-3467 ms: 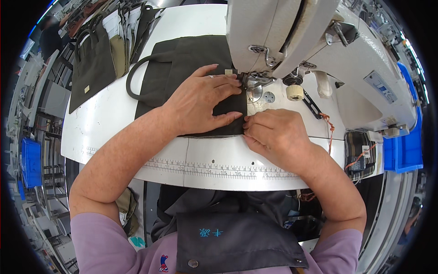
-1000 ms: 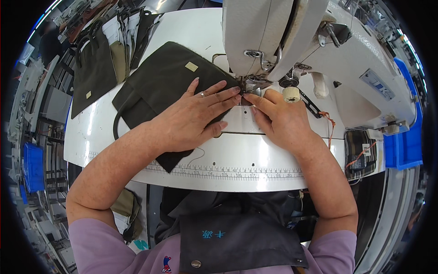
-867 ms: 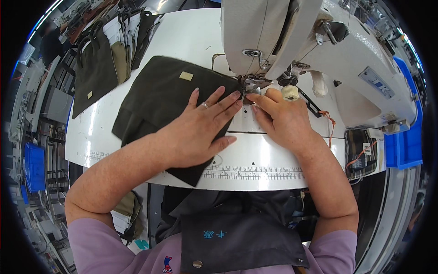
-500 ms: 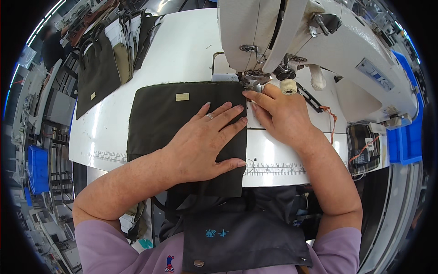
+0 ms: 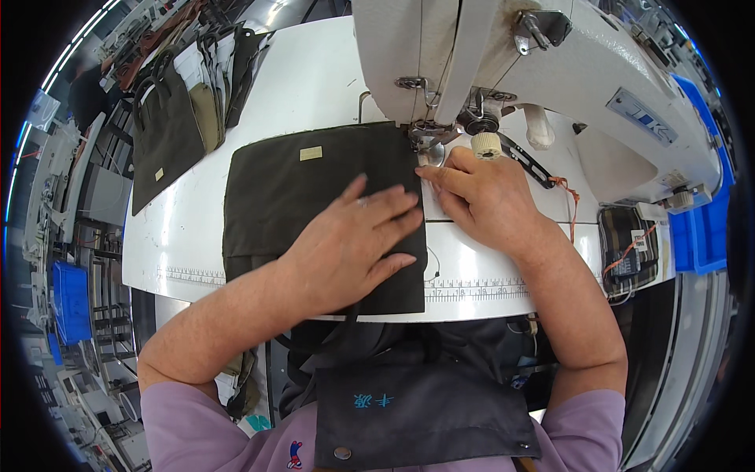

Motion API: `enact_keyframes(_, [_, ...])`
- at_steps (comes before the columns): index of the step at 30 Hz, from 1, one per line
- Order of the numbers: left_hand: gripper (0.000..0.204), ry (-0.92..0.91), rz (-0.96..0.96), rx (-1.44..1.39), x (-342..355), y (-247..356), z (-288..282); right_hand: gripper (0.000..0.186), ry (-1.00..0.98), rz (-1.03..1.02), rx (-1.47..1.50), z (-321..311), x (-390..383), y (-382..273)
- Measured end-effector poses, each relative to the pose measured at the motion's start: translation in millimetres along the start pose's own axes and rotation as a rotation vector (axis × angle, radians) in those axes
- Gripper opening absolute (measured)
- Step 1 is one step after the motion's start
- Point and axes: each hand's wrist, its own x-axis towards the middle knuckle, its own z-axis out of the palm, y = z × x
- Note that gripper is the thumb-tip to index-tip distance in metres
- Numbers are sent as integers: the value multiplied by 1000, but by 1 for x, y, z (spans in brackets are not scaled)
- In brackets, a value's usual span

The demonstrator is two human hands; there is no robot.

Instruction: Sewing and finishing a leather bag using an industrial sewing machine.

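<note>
We see a workshop spreading around us in racks and aisles, and in it the white table (image 5: 314, 63), whose curved front edge runs just before our lap. White surface reaches from the stack of bags (image 5: 169, 130) at the far left to the bag under our hands, and a narrower white area shows between that bag's right edge and our right forearm. The pale sewing machine (image 5: 598, 102) bounds the space on the far right side.

Our dark bag (image 5: 299, 197) lies flat on the table, its right edge at the presser foot (image 5: 425, 140). 0.5 s ago its near edge overhung the table; now that edge lies about level with the table's front edge, and the far edge has gone past the needle area. 1 s ago the bag lay slanted; now it sits nearly square to us. On the right, a blue bin (image 5: 700, 228) stands beyond the table.

Of our 2 hands, the left hand (image 5: 346, 244), blurred, is spread palm down over the bag, gripping nothing. The right hand (image 5: 487, 193) has bent fingers with the index tip at the bag's right edge; we cannot tell whether it pinches. 1 pale label (image 5: 311, 153) sits near the far edge, and a thin thread (image 5: 434, 271) curls beside the near right corner.
</note>
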Motion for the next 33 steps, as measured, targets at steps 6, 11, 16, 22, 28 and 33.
enact_keyframes(6, [32, 125, 2, -89, -3, 2, 3, 20, 16, -40, 129, -8, 3, -7])
enact_keyframes(11, [24, 158, -11, -116, 12, -24, 2, 16, 8, -43, 158, -8, 4, -8])
enact_keyframes(16, [21, 216, 43, -77, 33, -45, 2, 21, 15, 5, 116, -4, 3, -7])
enact_keyframes(22, [19, 239, 59, -128, 55, -72, -3, 25, -25, 90, 11, -3, 5, -8])
enact_keyframes(28, [16, 236, 33, -153, 68, -94, -13, 22, -9, 109, 25, 0, 5, -7])
enact_keyframes(33, [14, 243, -46, -206, 70, -93, -8, 17, 40, 83, -1, -1, 2, -5])
